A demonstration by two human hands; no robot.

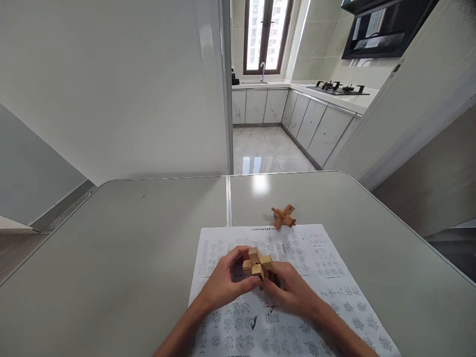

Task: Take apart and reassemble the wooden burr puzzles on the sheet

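Between both hands, above a printed sheet, is a light wooden interlocking puzzle point(257, 264) made of several square blocks. My left hand point(228, 277) grips it from the left, with the thumb at its lower front and fingers curling behind. From the right, my right hand point(288, 287) holds its lower right side; some of those fingertips are hidden behind the blocks. The printed instruction sheet point(238, 342) lies flat under the hands and shows many small puzzle diagrams. Just beyond its top edge sits a second, darker orange-brown wooden puzzle point(283, 216), touched by neither hand.
The grey table point(122, 267) has rounded far corners and a pale seam point(228, 203) down its middle. A white panel point(148, 89) stands behind it at left. Past the doorway are a kitchen counter point(260, 85), a faucet point(263, 71) and a gas stove point(338, 89).
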